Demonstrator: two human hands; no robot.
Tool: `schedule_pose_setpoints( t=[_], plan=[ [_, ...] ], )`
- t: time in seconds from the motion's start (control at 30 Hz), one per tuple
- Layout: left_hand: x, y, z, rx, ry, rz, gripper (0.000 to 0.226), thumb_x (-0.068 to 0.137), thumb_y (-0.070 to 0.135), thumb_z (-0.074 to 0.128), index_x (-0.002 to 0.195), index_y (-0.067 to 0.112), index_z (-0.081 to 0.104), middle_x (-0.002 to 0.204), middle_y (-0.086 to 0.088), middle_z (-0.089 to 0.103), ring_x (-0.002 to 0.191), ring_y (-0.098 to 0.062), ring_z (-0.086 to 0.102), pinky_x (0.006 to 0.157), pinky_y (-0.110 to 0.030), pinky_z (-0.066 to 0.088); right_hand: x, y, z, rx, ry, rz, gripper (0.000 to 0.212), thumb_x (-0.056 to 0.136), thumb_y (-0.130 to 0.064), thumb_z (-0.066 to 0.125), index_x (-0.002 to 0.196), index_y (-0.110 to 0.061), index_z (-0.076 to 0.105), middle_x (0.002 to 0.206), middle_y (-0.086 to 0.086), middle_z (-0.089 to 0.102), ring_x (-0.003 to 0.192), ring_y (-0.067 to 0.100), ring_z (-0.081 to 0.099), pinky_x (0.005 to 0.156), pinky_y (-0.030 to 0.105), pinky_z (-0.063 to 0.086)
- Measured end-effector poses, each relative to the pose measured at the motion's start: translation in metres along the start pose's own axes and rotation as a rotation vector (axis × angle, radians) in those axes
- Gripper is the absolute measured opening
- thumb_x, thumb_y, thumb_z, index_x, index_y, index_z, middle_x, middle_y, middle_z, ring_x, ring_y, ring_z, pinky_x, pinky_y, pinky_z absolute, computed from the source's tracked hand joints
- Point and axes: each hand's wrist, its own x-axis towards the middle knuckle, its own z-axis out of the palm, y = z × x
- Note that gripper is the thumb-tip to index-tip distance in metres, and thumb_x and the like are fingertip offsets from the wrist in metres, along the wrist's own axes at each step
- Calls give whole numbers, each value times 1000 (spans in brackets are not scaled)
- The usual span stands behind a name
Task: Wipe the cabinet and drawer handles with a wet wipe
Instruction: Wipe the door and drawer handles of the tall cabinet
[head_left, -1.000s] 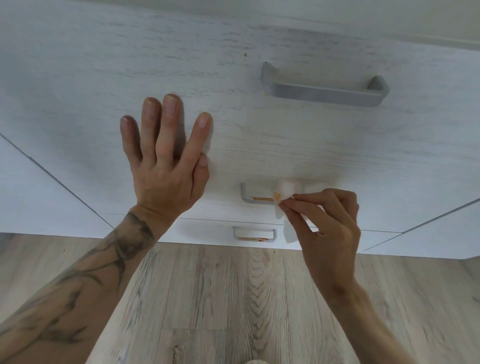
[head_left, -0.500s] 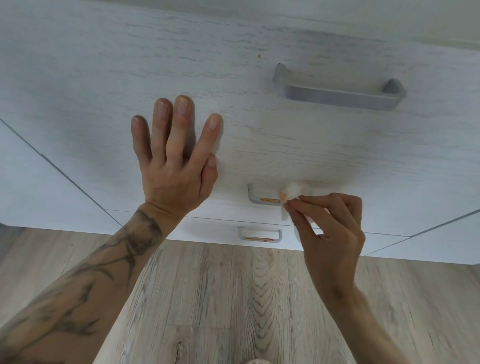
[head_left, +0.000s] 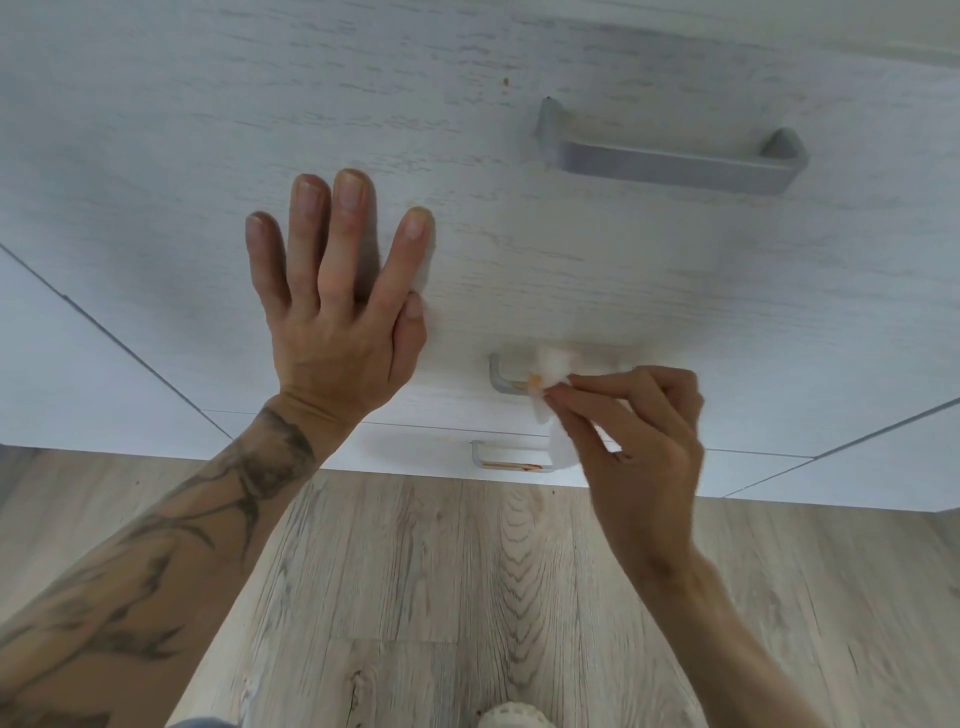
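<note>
The right hand (head_left: 639, 441) pinched the one wet wipe (head_left: 553, 364) in curled fingers against the middle handle (head_left: 501, 382), where an orange smear showed. The left hand (head_left: 332, 332) lay flat, fingers straight, on the drawer front (head_left: 623, 270) up and left of that handle. Of three handles, the top handle (head_left: 670, 161) above it looked clean. The bottom handle (head_left: 511, 463) below it, streaked orange, seemingly awaited wiping.
</note>
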Motion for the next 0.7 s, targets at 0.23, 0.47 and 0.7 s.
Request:
schedule_pose_setpoints(
  t=[0.23,0.47,0.7],
  plan=[
    [0,1,0,10,7,6,65,108,34,27,170,22,13,178,-6,-5,164,-25,-5,132,-51,1,6,-18,14,10,6,19,10,87,-20,88,96,-20,85,95,-9,75,97,23,56,86,34,41],
    [0,0,0,17,1,10,65,108,34,28,170,22,13,177,-4,-8,164,-25,-5,132,-51,2,3,-9,3,-27,9,36,9,88,-23,86,96,-19,84,94,-7,74,99,22,55,85,39,43],
    [-1,0,3,11,-2,1,65,108,34,29,170,22,15,178,-4,-6,164,-26,-2,132,-52,3,4,-18,13,-57,3,-19,7,87,-22,88,92,-18,84,92,-5,73,92,26,59,84,35,38]
  ],
)
